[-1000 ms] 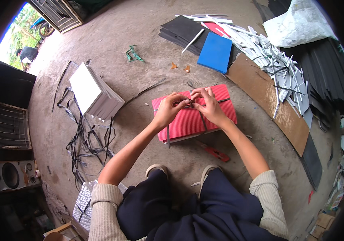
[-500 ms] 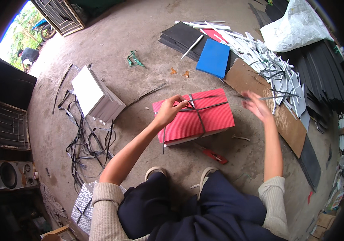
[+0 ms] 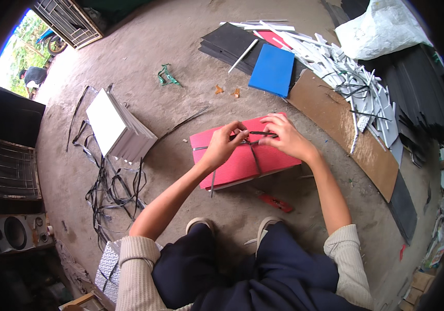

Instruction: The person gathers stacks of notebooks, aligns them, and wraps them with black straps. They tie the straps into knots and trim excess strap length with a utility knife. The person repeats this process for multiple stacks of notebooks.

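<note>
Red corrugated bundle (image 3: 243, 155) lying on the concrete floor (image 3: 180, 67), black strap (image 3: 255, 155) already crossed over it. Left hand (image 3: 225, 142) and right hand (image 3: 284, 136) pinch the strap ends; knot apparently unfinished.

a flat red bundle (image 3: 243, 153), bound with black strap, lies at centre on the floor. a white bundled stack (image 3: 120, 129) sits to its left, well apart.
</note>
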Demonstrator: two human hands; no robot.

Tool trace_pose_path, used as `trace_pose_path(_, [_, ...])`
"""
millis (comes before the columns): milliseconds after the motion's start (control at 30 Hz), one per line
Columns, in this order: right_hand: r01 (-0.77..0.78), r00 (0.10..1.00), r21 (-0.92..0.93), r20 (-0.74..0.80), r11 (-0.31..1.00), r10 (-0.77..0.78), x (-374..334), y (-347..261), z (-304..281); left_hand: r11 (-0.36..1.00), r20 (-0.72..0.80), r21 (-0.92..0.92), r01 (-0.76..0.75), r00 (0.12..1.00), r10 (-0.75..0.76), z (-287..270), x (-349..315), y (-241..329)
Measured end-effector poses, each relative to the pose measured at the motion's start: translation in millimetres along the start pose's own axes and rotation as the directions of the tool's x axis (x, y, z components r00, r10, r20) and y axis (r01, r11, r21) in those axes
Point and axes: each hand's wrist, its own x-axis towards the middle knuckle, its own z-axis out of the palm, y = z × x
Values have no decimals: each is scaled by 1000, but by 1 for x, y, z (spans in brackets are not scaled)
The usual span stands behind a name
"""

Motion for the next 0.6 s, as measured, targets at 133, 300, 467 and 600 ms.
trace_pose_path(133, [-135, 989, 672, 134, 728, 61, 2, -6, 19, 988, -3, 108, 113, 994, -114, -8, -8, -10])
trace_pose_path(300, [-82, 992, 993, 73, 87, 104, 17, -6, 46, 944, -198, -90, 317, 924, -328, 3, 0, -18])
trace_pose_path(467, [5, 995, 990, -19, 139, 100, 31, 30, 47, 880, -223, -305, 363, 872, -437, 5, 9, -37])
trace_pose_path(600, [-114, 980, 890, 27, 442, 200, 11, 33, 56, 973, -316, 216, 84, 949, -12, -5, -2, -49])
